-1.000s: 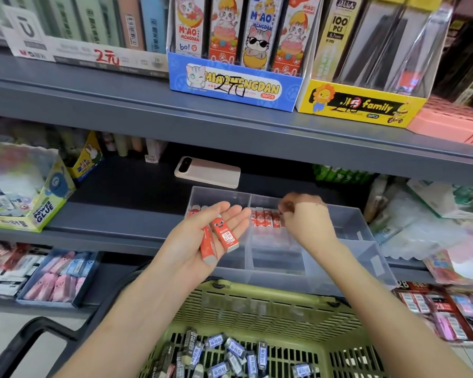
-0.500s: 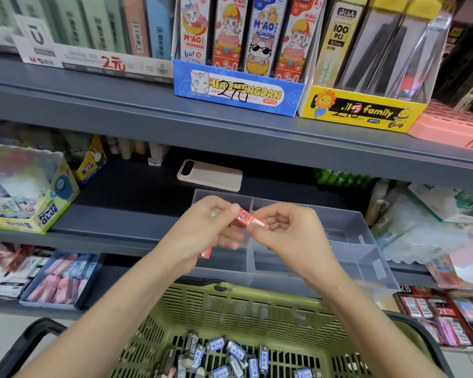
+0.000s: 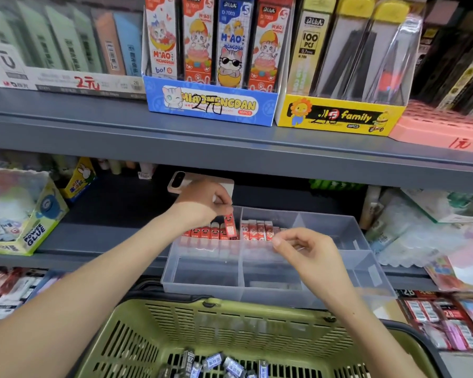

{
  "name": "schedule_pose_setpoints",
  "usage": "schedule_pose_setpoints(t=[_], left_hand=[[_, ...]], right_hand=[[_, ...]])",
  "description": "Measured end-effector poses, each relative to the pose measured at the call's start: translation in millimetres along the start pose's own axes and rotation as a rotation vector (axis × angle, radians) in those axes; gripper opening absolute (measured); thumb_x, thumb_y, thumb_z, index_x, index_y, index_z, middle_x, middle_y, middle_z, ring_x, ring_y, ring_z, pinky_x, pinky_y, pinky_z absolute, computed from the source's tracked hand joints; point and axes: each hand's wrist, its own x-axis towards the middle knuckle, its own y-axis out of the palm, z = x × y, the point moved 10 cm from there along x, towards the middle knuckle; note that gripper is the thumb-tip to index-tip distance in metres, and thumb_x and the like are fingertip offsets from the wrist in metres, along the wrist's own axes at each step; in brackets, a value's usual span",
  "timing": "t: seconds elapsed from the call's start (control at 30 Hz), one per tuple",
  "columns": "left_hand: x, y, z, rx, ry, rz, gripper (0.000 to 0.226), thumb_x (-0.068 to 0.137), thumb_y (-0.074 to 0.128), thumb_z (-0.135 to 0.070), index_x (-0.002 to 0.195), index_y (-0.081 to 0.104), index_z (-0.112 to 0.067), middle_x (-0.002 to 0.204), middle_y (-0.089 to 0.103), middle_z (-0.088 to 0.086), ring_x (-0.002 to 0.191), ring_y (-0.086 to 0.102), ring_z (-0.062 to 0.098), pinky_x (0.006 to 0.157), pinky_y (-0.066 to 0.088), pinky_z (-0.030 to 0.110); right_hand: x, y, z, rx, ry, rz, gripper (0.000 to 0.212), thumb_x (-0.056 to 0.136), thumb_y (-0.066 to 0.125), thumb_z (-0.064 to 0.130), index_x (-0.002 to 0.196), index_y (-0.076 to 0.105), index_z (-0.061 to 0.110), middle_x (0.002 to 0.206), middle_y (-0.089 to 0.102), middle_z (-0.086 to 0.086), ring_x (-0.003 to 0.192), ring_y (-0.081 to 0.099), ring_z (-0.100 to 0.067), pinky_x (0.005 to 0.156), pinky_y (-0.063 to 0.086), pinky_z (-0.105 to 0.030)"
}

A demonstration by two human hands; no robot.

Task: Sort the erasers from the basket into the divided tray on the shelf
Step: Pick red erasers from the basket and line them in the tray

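A clear divided tray (image 3: pixel 202 289) sits on the middle shelf. My left hand (image 3: pixel 202 203) pinches a red eraser (image 3: pixel 230 226) upright at the right end of a row of red erasers (image 3: pixel 202 232) in the tray's back-left compartment. A second row of red erasers (image 3: pixel 257 230) stands in the back-middle compartment. Over the tray's middle hovers my right hand (image 3: pixel 309 255), fingers loosely curled, with nothing visible in it. Below, a green basket (image 3: pixel 230 326) holds several dark-sleeved erasers (image 3: pixel 216 364).
A phone (image 3: pixel 176 181) lies on the shelf behind the tray. A glue box (image 3: pixel 22 216) stands at the left, plastic packets (image 3: pixel 426 230) at the right. The upper shelf's front edge (image 3: pixel 230 156) overhangs the tray. Display boxes (image 3: pixel 210 102) stand above.
My left hand went from open with two red erasers, met the right hand, then moved back into the tray's back-left compartment with one eraser. My right hand drew back toward me.
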Motion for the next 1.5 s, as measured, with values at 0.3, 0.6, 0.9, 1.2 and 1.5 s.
schedule_pose_setpoints(t=[0.3,0.6,0.9,1.2,1.5], left_hand=[[5,36,-5,0.332,0.060,0.132,0.017,0.084,0.067,-0.039,0.096,0.071,-0.028,0.101,0.068,-0.011,0.079,0.056,0.009,0.056,0.037,0.015],[-23,14,21,-0.750,-0.216,-0.100,0.039,0.100,0.038,-0.043,0.095,0.067,-0.018,0.066,0.057,-0.005,0.056,0.050,0.008,0.048,0.039,0.017],[-58,18,6,-1.433,-0.252,0.020,0.036,0.096,0.026,0.000,0.107,0.059,-0.010,0.066,0.038,0.004,0.057,0.039,0.016,0.051,0.028,0.027],[-99,-47,73,-0.278,-0.157,-0.404,0.034,0.099,0.040,-0.022,0.131,0.051,-0.018,0.114,0.052,0.002,0.103,0.049,0.014,0.085,0.033,0.026],[-115,-2,75,-0.182,-0.022,-0.175,0.046,0.098,0.044,-0.029,0.144,0.038,-0.024,0.123,0.053,-0.003,0.119,0.045,0.017,0.105,0.033,0.039]], right_hand=[[1,13,-2,-0.121,-0.067,0.087,0.014,0.085,0.064,0.025,0.074,0.065,0.034,0.073,0.067,0.014,0.073,0.058,0.001,0.065,0.043,-0.010],[4,35,17,0.059,-0.039,0.105,0.024,0.086,0.063,0.020,0.066,0.064,0.032,0.065,0.066,0.014,0.064,0.056,0.001,0.063,0.043,-0.010],[7,86,50,0.253,0.043,0.054,0.013,0.080,0.073,0.026,0.077,0.062,0.021,0.059,0.066,0.003,0.053,0.059,-0.004,0.056,0.049,-0.027],[57,114,31,0.029,0.268,0.101,0.025,0.077,0.073,0.023,0.066,0.068,0.002,0.064,0.065,-0.015,0.059,0.054,-0.025,0.065,0.052,-0.040],[65,153,16,-0.376,0.380,0.301,0.022,0.077,0.068,0.026,0.082,0.065,0.006,0.080,0.067,-0.008,0.076,0.064,-0.026,0.071,0.053,-0.034]])
